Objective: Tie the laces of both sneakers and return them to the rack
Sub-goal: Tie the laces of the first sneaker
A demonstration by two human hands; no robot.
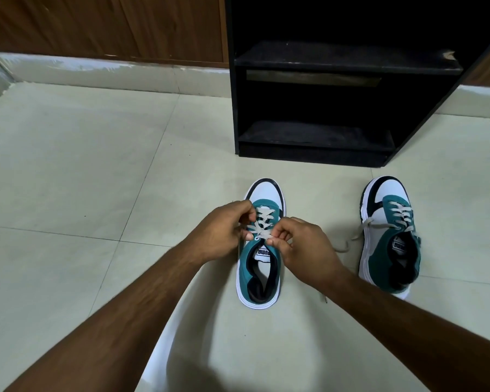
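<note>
Both hands meet over the near sneaker (259, 250), which stands on the pale tiled floor (68, 171) close to the centre of the view, toe pointing to 12 o'clock toward the rack. The left hand (224, 230) comes in from 8 o'clock and its curled fingers pinch the grey lace (262, 226) on the shoe's left side, up by the upper eyelets. The right hand (303, 244) comes in from 4 o'clock; its thumb and fingertips pinch the same lace just above the white tongue label. The two hands nearly touch across the lacing. Whether a knot has formed between the fingers cannot be told, since the fingers cover that spot.

The second sneaker (389, 239) stands at 3 o'clock from the first, well apart from it, also toe toward 12 o'clock and leaning slightly. Its loose lace (357, 236) trails off its left side onto the floor, untied. Both shoes are teal, white and black with white soles.

The black rack (323, 60) stands at 12 o'clock beyond the shoes, its shelves dark. A wooden panel (105, 24) runs along the wall at 10 o'clock above a pale skirting strip (96, 72).
</note>
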